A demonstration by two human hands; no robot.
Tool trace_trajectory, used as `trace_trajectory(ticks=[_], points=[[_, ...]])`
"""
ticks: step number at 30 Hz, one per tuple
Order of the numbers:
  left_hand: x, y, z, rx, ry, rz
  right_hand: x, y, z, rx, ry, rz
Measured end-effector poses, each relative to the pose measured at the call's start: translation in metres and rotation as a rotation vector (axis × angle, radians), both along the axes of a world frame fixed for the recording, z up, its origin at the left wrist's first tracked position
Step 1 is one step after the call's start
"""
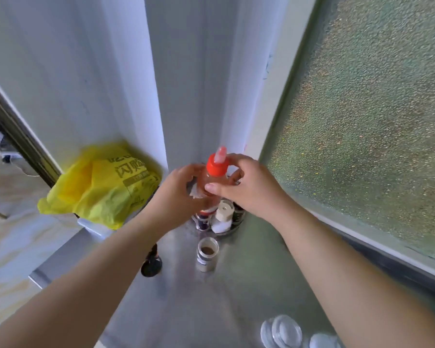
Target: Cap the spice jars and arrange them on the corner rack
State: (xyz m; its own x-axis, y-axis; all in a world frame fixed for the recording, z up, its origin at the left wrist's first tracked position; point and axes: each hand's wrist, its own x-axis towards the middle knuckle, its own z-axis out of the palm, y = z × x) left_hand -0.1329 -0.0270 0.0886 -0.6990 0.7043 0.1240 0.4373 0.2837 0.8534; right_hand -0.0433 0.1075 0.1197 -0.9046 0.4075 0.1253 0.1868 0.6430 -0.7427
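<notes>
A clear bottle with a red cap [217,165] and a pale flip tip is held upright above the corner rack [230,229]. My left hand [183,190] grips its body from the left. My right hand [249,183] wraps it from the right, fingers near the cap. On the rack below stand a white-capped jar [224,212] and a dark-labelled jar [203,221]. An uncapped spice jar [207,254] with brown powder stands on the steel counter [211,305] in front of the rack. Near it lies a black lid [151,266].
A yellow plastic bag [103,187] lies at the counter's back left corner. Clear glass lids [284,331] lie at the front right. A frosted window [374,121] runs along the right. The counter's left edge drops to the floor.
</notes>
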Motion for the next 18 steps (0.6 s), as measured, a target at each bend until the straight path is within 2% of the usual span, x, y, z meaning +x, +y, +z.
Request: trace_trajectory(ticks=[3,7,12,18], points=[[-0.045,-0.003,-0.008,-0.123,0.121,0.060,-0.044,0.005,0.002,0.062,-0.025,-0.049],[-0.078,-0.016,-0.030,-0.139,0.101,0.099,-0.084,0.012,-0.025,0.090,-0.172,-0.090],[-0.092,-0.028,-0.054,-0.194,0.120,0.030,-0.106,0.002,-0.073,0.165,-0.321,-0.078],[-0.097,-0.036,-0.066,-0.218,0.055,-0.011,-0.111,0.001,-0.106,0.079,-0.439,-0.082]])
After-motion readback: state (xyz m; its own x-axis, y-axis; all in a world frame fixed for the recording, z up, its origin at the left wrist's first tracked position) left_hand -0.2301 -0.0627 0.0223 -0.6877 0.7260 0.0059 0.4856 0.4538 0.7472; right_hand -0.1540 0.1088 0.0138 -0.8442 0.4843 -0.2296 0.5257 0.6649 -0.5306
